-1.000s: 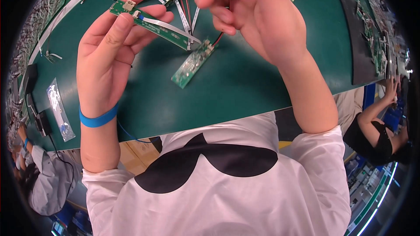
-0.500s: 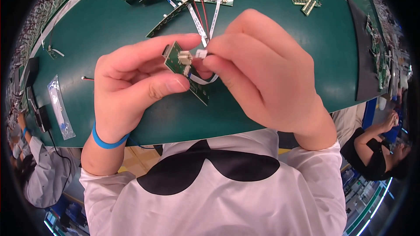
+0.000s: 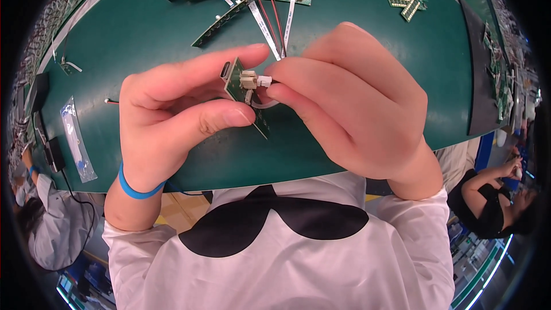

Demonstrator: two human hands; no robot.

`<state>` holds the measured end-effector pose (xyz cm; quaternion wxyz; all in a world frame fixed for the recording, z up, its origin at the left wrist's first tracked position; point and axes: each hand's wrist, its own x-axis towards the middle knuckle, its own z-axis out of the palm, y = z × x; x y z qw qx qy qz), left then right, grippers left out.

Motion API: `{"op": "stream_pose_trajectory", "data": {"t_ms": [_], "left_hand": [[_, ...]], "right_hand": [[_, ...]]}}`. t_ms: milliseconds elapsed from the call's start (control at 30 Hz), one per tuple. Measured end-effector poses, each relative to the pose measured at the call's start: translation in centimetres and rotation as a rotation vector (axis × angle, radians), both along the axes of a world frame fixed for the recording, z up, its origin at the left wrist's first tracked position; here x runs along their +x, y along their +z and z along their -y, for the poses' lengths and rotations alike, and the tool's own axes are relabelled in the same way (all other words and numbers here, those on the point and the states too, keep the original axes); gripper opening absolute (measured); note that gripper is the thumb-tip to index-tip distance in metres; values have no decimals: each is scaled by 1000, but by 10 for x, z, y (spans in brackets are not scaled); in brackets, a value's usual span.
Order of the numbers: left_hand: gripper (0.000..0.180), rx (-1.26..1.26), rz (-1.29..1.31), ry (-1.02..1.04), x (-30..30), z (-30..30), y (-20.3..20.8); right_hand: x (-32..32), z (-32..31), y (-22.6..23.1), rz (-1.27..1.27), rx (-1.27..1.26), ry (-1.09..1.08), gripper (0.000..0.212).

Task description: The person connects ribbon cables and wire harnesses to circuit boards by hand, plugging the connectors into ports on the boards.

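My left hand (image 3: 172,109) grips a small green circuit board (image 3: 234,83) by its edges, between thumb and fingers. On the board's face sits a cream socket (image 3: 248,80), with a metal port on the opposite side. Between its thumb and forefinger my right hand (image 3: 356,97) pinches a small white cable plug (image 3: 264,81). The plug is at the mouth of the socket; how deep it sits I cannot tell. Below it, a white flat ribbon cable (image 3: 265,104) curves from the board behind my right fingers.
Several circuit boards (image 3: 224,20) with white ribbons and red and black wires lie at the far middle. Another wired board (image 3: 408,7) is far right. A clear plastic bag (image 3: 77,140) lies left on the green table (image 3: 379,34). A person (image 3: 488,195) sits at right, another (image 3: 60,224) at left.
My right hand has brought the white plug left and slightly down, against the socket; before, a gap showed between them. The board has turned a little in my left hand.
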<state>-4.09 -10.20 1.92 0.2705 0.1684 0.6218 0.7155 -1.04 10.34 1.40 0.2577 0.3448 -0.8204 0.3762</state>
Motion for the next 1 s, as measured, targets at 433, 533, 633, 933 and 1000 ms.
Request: {"op": "stream_pose_trajectory", "data": {"t_ms": [433, 533, 633, 933, 1000], "left_hand": [[45, -118, -236, -11, 2, -2, -2], [45, -202, -378, -42, -1, -2, -1], [45, -234, -500, -97, -1, 0, -1], [40, -228, -599, -63, 4, -3, -6], [41, -282, -601, -47, 5, -5, -4]], "right_hand": [[2, 1, -2, 23, 28, 19, 22], [2, -2, -1, 90, 17, 59, 22], [1, -4, -1, 98, 10, 99, 22], [4, -2, 4, 118, 55, 70, 18], [4, -2, 4, 107, 10, 57, 17]]}}
